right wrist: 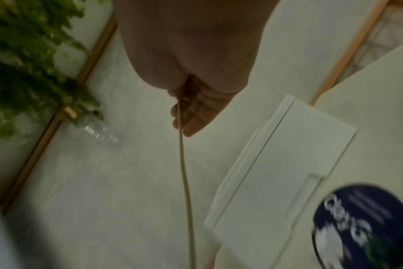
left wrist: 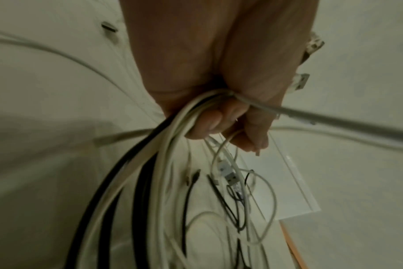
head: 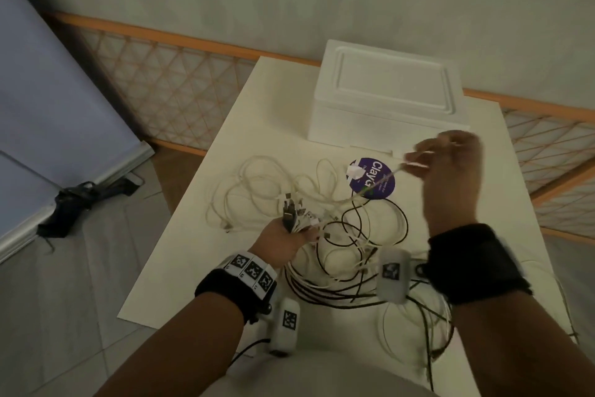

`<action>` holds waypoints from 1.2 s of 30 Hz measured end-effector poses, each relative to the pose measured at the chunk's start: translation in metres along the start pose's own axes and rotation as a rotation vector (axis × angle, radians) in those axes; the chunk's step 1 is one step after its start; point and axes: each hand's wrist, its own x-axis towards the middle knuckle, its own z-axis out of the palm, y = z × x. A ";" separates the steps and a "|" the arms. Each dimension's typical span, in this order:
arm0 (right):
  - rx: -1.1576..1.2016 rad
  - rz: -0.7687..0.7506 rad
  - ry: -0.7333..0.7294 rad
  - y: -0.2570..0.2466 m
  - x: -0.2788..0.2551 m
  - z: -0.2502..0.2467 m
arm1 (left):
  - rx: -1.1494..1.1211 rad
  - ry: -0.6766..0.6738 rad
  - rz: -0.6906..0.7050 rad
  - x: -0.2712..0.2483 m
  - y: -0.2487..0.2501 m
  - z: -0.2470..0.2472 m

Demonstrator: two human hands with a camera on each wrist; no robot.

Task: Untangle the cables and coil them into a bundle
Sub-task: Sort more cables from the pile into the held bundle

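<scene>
A tangle of white and black cables spreads over the white table. My left hand grips a bunch of them near their plugs, which stick up from my fist; in the left wrist view the cable bundle hangs from my curled fingers. My right hand is raised above the table's right side and pinches one white cable, drawn taut toward the tangle. In the right wrist view that white cable runs down from my fingers.
A white foam box stands at the table's far end. A round purple sticker lies in front of it. Cable loops hang over the near right edge. A wooden lattice rail runs behind; a black object lies on the floor at left.
</scene>
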 end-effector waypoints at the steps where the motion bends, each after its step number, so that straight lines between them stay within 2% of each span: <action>1: 0.015 -0.023 0.102 -0.002 0.013 -0.012 | -0.003 0.009 -0.014 0.004 -0.002 -0.002; 4: -0.051 -0.038 0.348 0.003 0.045 -0.050 | -0.005 0.014 -0.027 0.012 -0.001 -0.002; 6: -0.229 -0.029 0.375 0.021 0.060 -0.067 | 0.027 0.003 -0.029 0.017 0.005 0.002; 7: -0.424 -0.024 0.337 0.030 0.063 -0.070 | 0.029 0.008 -0.035 0.020 0.008 0.004; 9: -0.939 -0.058 0.135 0.051 0.059 -0.066 | -0.007 0.030 -0.064 0.025 0.013 0.008; 10: -1.132 -0.158 0.012 0.059 0.050 -0.057 | -0.029 0.036 -0.069 0.026 0.014 0.009; 13: -1.289 -0.464 -0.417 0.071 0.003 -0.012 | 0.000 0.030 -0.032 0.028 0.014 0.015; 14: -1.287 -0.508 -0.605 0.071 -0.015 0.004 | 0.016 0.030 -0.012 0.027 0.015 0.017; 15: -1.268 -0.455 -0.802 0.072 -0.029 0.016 | 0.024 0.031 0.006 0.026 0.016 0.018; 16: -1.225 -0.308 -0.963 0.070 -0.041 0.023 | 0.019 0.024 0.023 0.025 0.016 0.018; 17: -1.204 -0.150 -1.059 0.072 -0.046 0.026 | 0.007 0.015 0.040 0.023 0.016 0.017; 18: -1.193 -0.086 -1.077 0.071 -0.047 0.025 | -0.014 0.002 0.057 0.021 0.015 0.015; 21: -1.228 -0.129 -0.962 0.060 -0.038 0.020 | -0.013 -0.007 0.086 0.012 0.013 0.010; 25: -1.235 -0.136 -0.881 0.038 -0.023 0.012 | 0.199 -0.010 0.095 0.011 0.010 0.010; 27: -1.185 -0.122 -0.719 0.026 -0.013 0.001 | 0.233 -0.003 0.091 0.012 0.007 0.007; 31: -1.101 -0.104 -0.284 0.021 0.015 -0.044 | 0.186 0.049 0.106 0.009 0.003 -0.003; 34: -1.144 -0.122 -0.098 0.029 0.030 -0.080 | 0.222 0.103 0.127 0.008 0.000 -0.010; 36: -1.156 -0.100 -0.038 0.034 0.033 -0.096 | 0.224 0.158 0.101 0.008 -0.001 -0.017</action>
